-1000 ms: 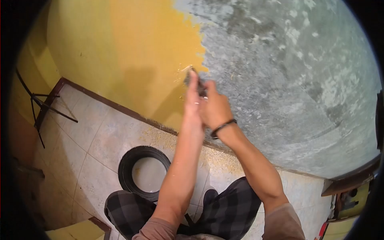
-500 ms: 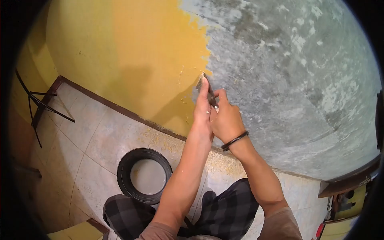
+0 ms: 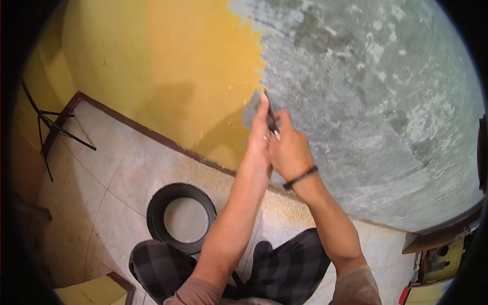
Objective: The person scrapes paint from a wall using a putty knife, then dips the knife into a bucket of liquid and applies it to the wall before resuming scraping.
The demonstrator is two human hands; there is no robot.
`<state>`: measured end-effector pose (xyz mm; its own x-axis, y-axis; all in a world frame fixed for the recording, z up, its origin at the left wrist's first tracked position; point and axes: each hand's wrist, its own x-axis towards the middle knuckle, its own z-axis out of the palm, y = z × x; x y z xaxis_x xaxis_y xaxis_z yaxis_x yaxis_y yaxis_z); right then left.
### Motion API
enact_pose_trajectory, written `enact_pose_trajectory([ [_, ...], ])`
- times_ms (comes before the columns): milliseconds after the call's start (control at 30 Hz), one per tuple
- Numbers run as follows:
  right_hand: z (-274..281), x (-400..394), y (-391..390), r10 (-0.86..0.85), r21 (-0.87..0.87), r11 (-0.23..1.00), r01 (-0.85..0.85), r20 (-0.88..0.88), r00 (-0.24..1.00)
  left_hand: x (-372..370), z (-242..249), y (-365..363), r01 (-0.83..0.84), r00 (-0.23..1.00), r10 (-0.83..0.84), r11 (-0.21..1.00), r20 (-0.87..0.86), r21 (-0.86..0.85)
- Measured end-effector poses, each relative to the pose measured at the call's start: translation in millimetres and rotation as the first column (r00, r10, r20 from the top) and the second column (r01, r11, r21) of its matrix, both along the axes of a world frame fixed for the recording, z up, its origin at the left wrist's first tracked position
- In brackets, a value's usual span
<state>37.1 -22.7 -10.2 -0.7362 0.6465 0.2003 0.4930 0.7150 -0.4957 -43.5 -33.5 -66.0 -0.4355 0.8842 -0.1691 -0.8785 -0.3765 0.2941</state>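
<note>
My right hand (image 3: pixel 291 148) is wrapped round the handle of a paint scraper (image 3: pixel 271 118). Pressed along the scraper's blade from the left side is my left hand (image 3: pixel 259 128), its thumb near the blade's tip. The blade meets the wall where yellow paint (image 3: pixel 203 66) borders bare grey plaster (image 3: pixel 345 112). Just left of the hands lies a small bare grey patch inside the yellow. My fingers partly cover the blade and handle.
A black bucket (image 3: pixel 156 223) with cloudy liquid stands on the tiled floor (image 3: pixel 114 208) beside my left knee. Paint flakes (image 3: pixel 290 207) lie along the wall's foot. Black thin metal legs (image 3: pixel 66 133) stand at far left. Wooden furniture (image 3: pixel 442 231) edges the lower right.
The scraper and both hands have shifted slightly right along the wall. The grey patch beside my left hand shows more plainly, with less yellow there.
</note>
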Motion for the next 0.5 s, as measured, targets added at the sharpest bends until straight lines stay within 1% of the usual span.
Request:
enact_pose_trajectory([
  [33,0,4,0,0.010,0.011,1.000,-0.009,-0.009,1.000,0,1,4,-0.009,1.000,0.010,1.000,-0.009,0.011],
  [100,-4,9,1,0.008,0.051,0.999,-0.004,-0.081,0.997,8,4,11,-0.058,0.998,0.058,0.992,-0.001,-0.110],
  [133,-3,5,0,-0.038,0.013,0.999,0.039,-0.052,0.998,10,8,10,-0.135,0.990,0.131,0.986,-0.051,-0.095],
  [167,-2,-6,1,-0.032,0.021,0.999,0.033,-0.052,0.998,0,10,9,-0.141,0.989,0.137,0.986,-0.048,-0.088],
  [233,-3,-19,-3,-0.015,0.060,0.998,0.016,-0.014,1.000,-11,9,-2,-0.102,0.994,0.103,0.994,0.023,-0.033],
  [267,1,-22,-5,-0.013,0.086,0.996,0.009,0.042,0.999,-17,8,0,-0.128,0.992,0.128,0.992,-0.017,-0.012],
  [300,0,-18,-5,-0.020,0.076,0.997,0.016,0.047,0.999,-12,9,-3,-0.121,0.993,0.121,0.992,-0.013,-0.022],
  [367,0,-14,-2,0.041,0.080,0.996,-0.039,-0.023,0.999,-8,16,-6,-0.082,0.997,0.082,0.997,0.010,-0.003],
  [400,4,-7,-2,0.048,0.082,0.996,-0.045,-0.025,0.999,-3,17,-3,-0.089,0.996,0.089,0.996,0.009,-0.001],
  [467,11,9,-5,-0.029,0.023,0.999,0.030,-0.015,0.999,11,17,5,-0.060,0.998,0.061,0.989,0.004,-0.136],
  [500,9,6,-5,-0.025,0.031,0.999,0.025,-0.002,1.000,10,15,5,-0.063,0.998,0.066,0.990,0.017,-0.129],
])
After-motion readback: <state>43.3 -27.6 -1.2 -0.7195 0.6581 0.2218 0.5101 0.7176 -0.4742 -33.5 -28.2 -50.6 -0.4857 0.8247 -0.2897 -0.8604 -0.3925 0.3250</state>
